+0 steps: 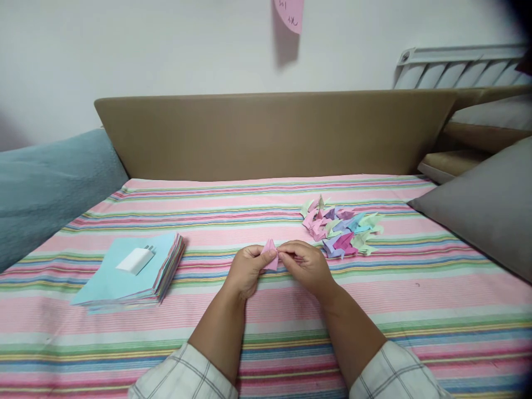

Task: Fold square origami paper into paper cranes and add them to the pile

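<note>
A small piece of folded pink paper (271, 261) is held up above the striped cloth, in the middle of the head view. My left hand (246, 269) is closed on it, thumb pressed over its left side. From the right, my right hand (306, 266) pinches at its right edge with thumb and forefinger. Part of the paper is hidden behind my fingers. Beyond my right hand lies a pile of folded paper cranes (343, 227) in pink, purple, blue and pale green.
To the left, a white plug adapter (136, 260) rests on a stack of coloured paper sheets (106, 277). The striped cloth (286, 343) reaches back to a brown backrest (274, 136). A blue cushion (54, 185) flanks it on the left, a grey cushion (486, 205) on the right.
</note>
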`<move>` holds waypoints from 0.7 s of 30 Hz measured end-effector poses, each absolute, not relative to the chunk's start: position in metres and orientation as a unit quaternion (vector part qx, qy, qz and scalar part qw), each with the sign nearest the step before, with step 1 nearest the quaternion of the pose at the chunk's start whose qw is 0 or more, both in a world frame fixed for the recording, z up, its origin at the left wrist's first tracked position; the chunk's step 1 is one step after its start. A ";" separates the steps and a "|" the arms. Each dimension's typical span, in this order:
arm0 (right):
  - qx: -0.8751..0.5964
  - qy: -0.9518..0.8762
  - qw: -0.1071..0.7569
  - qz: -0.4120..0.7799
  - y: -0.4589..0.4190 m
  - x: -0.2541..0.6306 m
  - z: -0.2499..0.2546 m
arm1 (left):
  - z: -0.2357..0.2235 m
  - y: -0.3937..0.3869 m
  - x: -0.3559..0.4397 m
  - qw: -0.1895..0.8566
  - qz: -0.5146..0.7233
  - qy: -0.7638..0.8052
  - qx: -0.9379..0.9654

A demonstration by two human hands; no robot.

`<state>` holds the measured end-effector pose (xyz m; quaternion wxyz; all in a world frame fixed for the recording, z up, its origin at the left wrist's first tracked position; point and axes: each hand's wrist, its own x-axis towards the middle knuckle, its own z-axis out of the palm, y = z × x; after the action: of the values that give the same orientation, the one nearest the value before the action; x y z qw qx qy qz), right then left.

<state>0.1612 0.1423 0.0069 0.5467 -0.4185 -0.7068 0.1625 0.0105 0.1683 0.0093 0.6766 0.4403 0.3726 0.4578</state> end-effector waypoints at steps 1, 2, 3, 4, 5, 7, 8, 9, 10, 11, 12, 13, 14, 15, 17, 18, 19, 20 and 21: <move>-0.426 -0.697 0.551 0.170 0.142 0.161 0.006 | 0.010 0.168 0.011 0.676 0.458 0.372 0.440; -0.433 -0.687 0.555 0.179 0.143 0.160 0.006 | 0.010 0.168 0.011 0.676 0.460 0.371 0.440; -0.440 -0.678 0.558 0.189 0.143 0.160 0.005 | 0.010 0.168 0.011 0.676 0.461 0.369 0.440; -0.446 -0.668 0.561 0.199 0.143 0.159 0.004 | 0.010 0.168 0.011 0.675 0.463 0.368 0.441; -0.449 -0.658 0.566 0.210 0.143 0.158 0.004 | 0.010 0.168 0.011 0.674 0.465 0.366 0.442; -0.453 -0.640 0.575 0.233 0.142 0.157 0.003 | 0.010 0.168 0.011 0.670 0.470 0.364 0.444; -0.454 -0.633 0.578 0.244 0.142 0.156 0.003 | 0.010 0.168 0.011 0.667 0.473 0.364 0.446; -0.453 -0.626 0.581 0.254 0.142 0.156 0.002 | 0.010 0.168 0.011 0.664 0.475 0.364 0.448; -0.452 -0.621 0.583 0.264 0.142 0.155 0.002 | 0.010 0.168 0.011 0.662 0.477 0.363 0.449; -0.451 -0.616 0.585 0.273 0.142 0.155 0.002 | 0.010 0.168 0.011 0.661 0.479 0.362 0.450; -0.449 -0.610 0.588 0.283 0.142 0.154 0.001 | 0.010 0.167 0.012 0.661 0.479 0.361 0.451; -0.446 -0.603 0.592 0.294 0.142 0.154 0.001 | 0.010 0.167 0.012 0.661 0.480 0.360 0.450; -0.441 -0.595 0.597 0.308 0.142 0.154 0.000 | 0.010 0.167 0.012 0.662 0.481 0.358 0.449; -0.437 -0.586 0.601 0.322 0.143 0.153 0.000 | 0.010 0.167 0.012 0.662 0.484 0.357 0.447; -0.427 -0.569 0.610 0.348 0.143 0.152 -0.001 | 0.010 0.166 0.013 0.663 0.491 0.355 0.440; -0.422 -0.562 0.614 0.359 0.144 0.151 -0.002 | 0.010 0.166 0.014 0.665 0.493 0.354 0.434; -0.418 -0.555 0.617 0.369 0.144 0.151 -0.002 | 0.011 0.166 0.015 0.668 0.496 0.354 0.428; -0.414 -0.549 0.620 0.378 0.144 0.150 -0.002 | 0.011 0.166 0.015 0.671 0.498 0.354 0.420; -0.410 -0.543 0.623 0.387 0.144 0.149 -0.002 | 0.011 0.165 0.016 0.674 0.501 0.353 0.414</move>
<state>0.1491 0.1442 -0.0022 0.6227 -0.4097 -0.5430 0.3868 0.0158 0.1655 0.0108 0.6736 0.4135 0.3528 0.5008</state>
